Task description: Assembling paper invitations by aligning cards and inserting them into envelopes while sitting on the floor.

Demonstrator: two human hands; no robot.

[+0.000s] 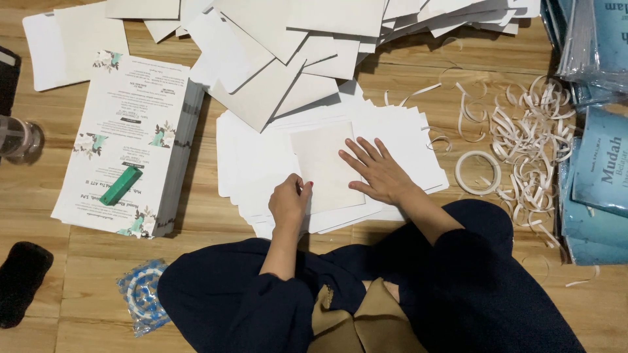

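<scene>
Head view, looking down at a wooden floor (405, 72). Left hand (290, 201) curled, fingers pressed together, pinching the left edge of a cream card (326, 167) lying atop a spread pile of white sheets (255, 163) at the floor's middle. Right hand (378, 171) flat on the card's right edge, fingers spread. Toward the left edge, a tall stack of printed leaflets (124, 140) with floral corners, a green rectangular block (120, 185) resting on top. Along the top edge, a loose heap of cream envelopes (294, 46). Right of the pile, a tape roll (477, 172) beside curled white paper strips (530, 131). At the right edge, blue plastic-wrapped booklets (598, 163). Near the bottom-left corner, a blue-and-white packet (140, 294).
</scene>
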